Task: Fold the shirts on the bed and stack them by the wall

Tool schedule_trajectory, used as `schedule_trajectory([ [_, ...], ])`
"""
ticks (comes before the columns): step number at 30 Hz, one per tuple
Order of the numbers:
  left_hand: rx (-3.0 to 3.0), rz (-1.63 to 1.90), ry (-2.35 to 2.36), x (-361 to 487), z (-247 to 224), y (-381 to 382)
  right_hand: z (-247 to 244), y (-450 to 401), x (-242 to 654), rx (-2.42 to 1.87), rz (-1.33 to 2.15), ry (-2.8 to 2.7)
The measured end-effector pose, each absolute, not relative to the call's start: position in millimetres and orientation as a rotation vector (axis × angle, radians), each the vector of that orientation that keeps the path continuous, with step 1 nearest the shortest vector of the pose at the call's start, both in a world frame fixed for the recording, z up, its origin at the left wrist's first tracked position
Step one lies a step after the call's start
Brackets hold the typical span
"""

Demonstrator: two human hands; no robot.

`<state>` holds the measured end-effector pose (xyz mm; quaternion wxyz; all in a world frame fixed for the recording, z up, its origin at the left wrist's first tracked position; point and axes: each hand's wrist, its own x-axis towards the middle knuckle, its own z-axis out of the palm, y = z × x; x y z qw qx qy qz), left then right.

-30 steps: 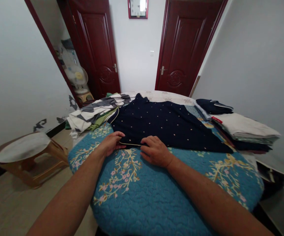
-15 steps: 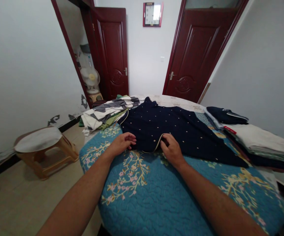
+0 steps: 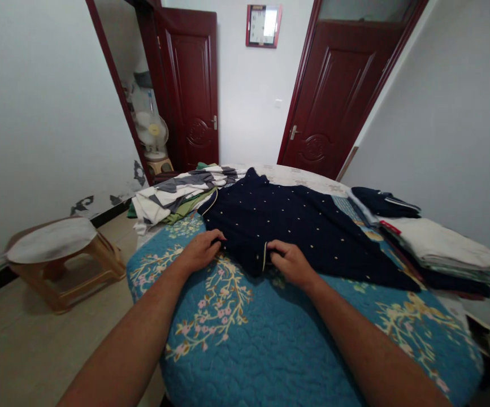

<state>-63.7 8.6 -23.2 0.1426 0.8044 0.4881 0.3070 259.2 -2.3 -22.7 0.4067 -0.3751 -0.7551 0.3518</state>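
Note:
A navy short-sleeved top (image 3: 287,212) with small pale dots lies spread over the blue floral quilted cover (image 3: 270,339). Its near sleeve, edged in cream piping, points toward me. My right hand (image 3: 291,261) is closed on that piped edge, fingers curled round the cloth and partly hidden by it. At the sleeve's left side, my left hand (image 3: 204,249) pinches the navy fabric between thumb and fingers. The other piped sleeve end lies beyond my left hand, near the heaped clothes.
Rumpled white, grey and green clothes (image 3: 172,192) lie at the far left of the table. Folded clothes (image 3: 452,240) are stacked on the right, with a folded dark garment (image 3: 382,202) behind them. A plastic stool (image 3: 58,249) stands on the floor to the left.
My right hand has drawn the piped sleeve edge slightly left and toward me, and the sleeve now hangs straighter. My left hand has closed on the fabric. The view has shifted a little.

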Motion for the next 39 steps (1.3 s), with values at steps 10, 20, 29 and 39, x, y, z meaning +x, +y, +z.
schedule_trajectory([
  [10, 1.93, 1.043, 1.699, -63, -22, 47, -42, 26, 302, -1.244, 0.35, -1.819],
  [20, 2.044, 1.198, 1.664, -63, -23, 45, -16, -4, 331, -1.708, 0.016, -2.364],
  [29, 2.062, 1.124, 1.929, -72, -11, 46, 2, -9, 326, -1.608, 0.087, -2.487],
  [39, 2.005, 0.668, 1.927, -80, -23, 57, -6, -39, 464, -2.185, -0.15, -2.012],
])
